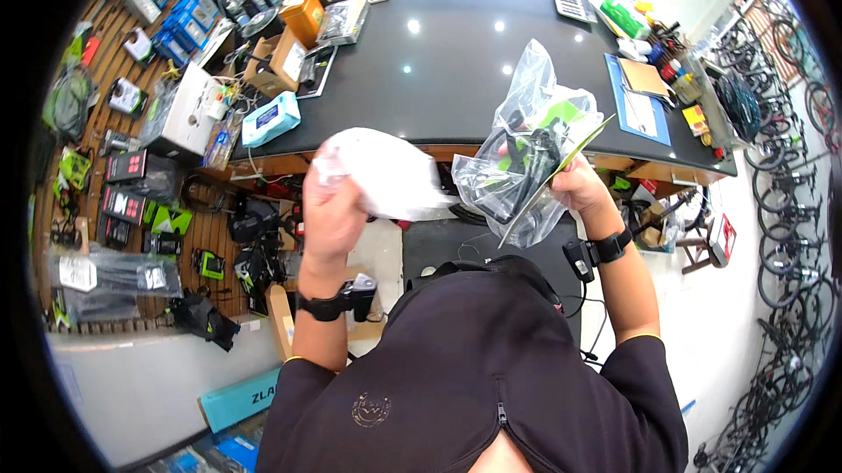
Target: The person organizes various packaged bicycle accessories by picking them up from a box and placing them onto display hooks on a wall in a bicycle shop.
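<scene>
My left hand (331, 214) is closed around one end of a crumpled white sheet (386, 176). The sheet is blurred, and I cannot tell whether it is cloth or paper. In my right hand (581, 189) is a clear plastic bag (481, 183), pinched at its right side along with a thin green-edged card (542, 190). Black and bright green parts (535, 144) show through the bag, but the plastic's glare hides their shape. Both hands are raised in front of my body at the near edge of a dark table (421, 78), apart from each other.
A light-blue soft pack (272, 119) lies on the table's left side, near an open cardboard box (276, 60) and an orange box (303, 15). To the right are a blue clipboard (645, 113) and a calculator (572, 6). Packaged goods hang on the left wall; bicycles (781, 227) line the right.
</scene>
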`<state>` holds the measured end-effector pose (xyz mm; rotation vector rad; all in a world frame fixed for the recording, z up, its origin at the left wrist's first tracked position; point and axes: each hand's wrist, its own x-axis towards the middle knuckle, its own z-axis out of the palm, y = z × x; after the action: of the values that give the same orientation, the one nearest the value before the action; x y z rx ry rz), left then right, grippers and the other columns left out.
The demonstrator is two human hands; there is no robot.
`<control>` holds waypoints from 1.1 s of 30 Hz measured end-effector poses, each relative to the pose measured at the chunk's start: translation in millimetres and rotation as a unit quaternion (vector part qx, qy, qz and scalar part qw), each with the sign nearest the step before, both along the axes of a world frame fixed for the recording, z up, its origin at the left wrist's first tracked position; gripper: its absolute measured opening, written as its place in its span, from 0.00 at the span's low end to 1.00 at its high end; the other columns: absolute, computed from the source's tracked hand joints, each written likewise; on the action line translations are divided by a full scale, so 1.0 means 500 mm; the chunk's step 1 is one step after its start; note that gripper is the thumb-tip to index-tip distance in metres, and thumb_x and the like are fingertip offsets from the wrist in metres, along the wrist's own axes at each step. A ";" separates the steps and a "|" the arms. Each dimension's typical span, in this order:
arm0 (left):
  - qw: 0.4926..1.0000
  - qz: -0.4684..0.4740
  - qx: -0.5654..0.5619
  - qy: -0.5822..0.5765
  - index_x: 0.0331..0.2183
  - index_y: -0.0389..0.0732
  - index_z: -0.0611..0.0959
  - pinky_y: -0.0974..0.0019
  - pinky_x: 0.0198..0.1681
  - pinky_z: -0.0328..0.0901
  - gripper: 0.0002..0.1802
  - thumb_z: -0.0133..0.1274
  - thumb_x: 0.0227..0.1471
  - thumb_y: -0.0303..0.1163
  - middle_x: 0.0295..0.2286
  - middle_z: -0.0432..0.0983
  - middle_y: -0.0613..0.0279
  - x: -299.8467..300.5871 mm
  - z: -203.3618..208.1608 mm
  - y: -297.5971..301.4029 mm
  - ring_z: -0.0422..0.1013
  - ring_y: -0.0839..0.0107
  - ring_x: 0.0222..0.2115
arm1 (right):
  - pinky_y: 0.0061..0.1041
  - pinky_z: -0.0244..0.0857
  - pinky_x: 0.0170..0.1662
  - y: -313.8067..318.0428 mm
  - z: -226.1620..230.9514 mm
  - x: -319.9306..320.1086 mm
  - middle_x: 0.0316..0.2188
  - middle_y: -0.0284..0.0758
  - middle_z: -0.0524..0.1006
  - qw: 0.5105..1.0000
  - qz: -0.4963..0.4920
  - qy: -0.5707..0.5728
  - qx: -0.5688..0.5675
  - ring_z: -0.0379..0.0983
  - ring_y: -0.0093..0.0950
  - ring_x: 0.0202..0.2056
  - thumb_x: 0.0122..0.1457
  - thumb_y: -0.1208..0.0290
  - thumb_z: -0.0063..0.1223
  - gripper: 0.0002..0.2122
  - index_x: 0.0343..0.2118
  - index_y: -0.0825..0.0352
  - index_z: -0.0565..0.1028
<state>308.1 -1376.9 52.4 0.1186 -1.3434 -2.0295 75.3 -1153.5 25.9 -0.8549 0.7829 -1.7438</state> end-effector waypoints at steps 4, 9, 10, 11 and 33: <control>0.998 0.058 0.017 -0.021 0.49 0.40 0.72 0.68 0.38 0.70 0.17 0.48 0.56 0.27 0.39 0.74 0.62 0.014 -0.017 -0.043 0.73 0.70 0.36 | 0.32 0.59 0.57 0.010 0.004 0.002 0.52 0.47 0.68 0.999 -0.014 -0.031 -0.007 0.66 0.36 0.53 0.43 0.72 0.66 0.40 0.59 0.72 0.55; 0.978 0.009 0.207 -0.020 0.46 0.41 0.71 0.65 0.35 0.64 0.16 0.38 0.60 0.37 0.35 0.72 0.62 0.003 -0.047 -0.062 0.69 0.68 0.34 | 0.33 0.60 0.57 0.031 -0.004 0.017 0.54 0.49 0.65 0.998 -0.033 -0.049 -0.008 0.64 0.37 0.55 0.45 0.73 0.64 0.41 0.60 0.72 0.52; 0.979 -0.027 0.202 -0.004 0.44 0.41 0.71 0.65 0.35 0.64 0.15 0.38 0.59 0.36 0.34 0.71 0.62 -0.001 -0.050 -0.066 0.68 0.68 0.33 | 0.34 0.60 0.57 0.032 -0.007 0.021 0.54 0.50 0.65 0.998 -0.047 -0.043 -0.015 0.64 0.37 0.55 0.45 0.73 0.63 0.40 0.60 0.72 0.53; 0.968 -0.064 0.243 0.012 0.43 0.41 0.71 0.65 0.37 0.62 0.13 0.38 0.59 0.35 0.32 0.70 0.62 -0.004 -0.045 -0.068 0.67 0.67 0.32 | 0.33 0.61 0.56 0.037 -0.010 0.021 0.54 0.50 0.65 0.998 -0.062 -0.032 -0.008 0.65 0.37 0.54 0.45 0.72 0.63 0.39 0.60 0.72 0.53; 0.998 -0.016 0.006 -0.055 0.42 0.32 0.75 0.67 0.35 0.74 0.11 0.44 0.56 0.21 0.32 0.77 0.56 -0.042 -0.056 -0.016 0.77 0.68 0.33 | 0.33 0.66 0.52 0.123 -0.057 0.027 0.54 0.51 0.65 0.983 -0.173 -0.038 0.040 0.69 0.36 0.50 0.48 0.68 0.63 0.39 0.60 0.71 0.52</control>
<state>287.1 -1384.8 24.5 0.2192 -1.4093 -2.0841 88.9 -1092.1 -2.4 -0.6203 0.9889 -2.0204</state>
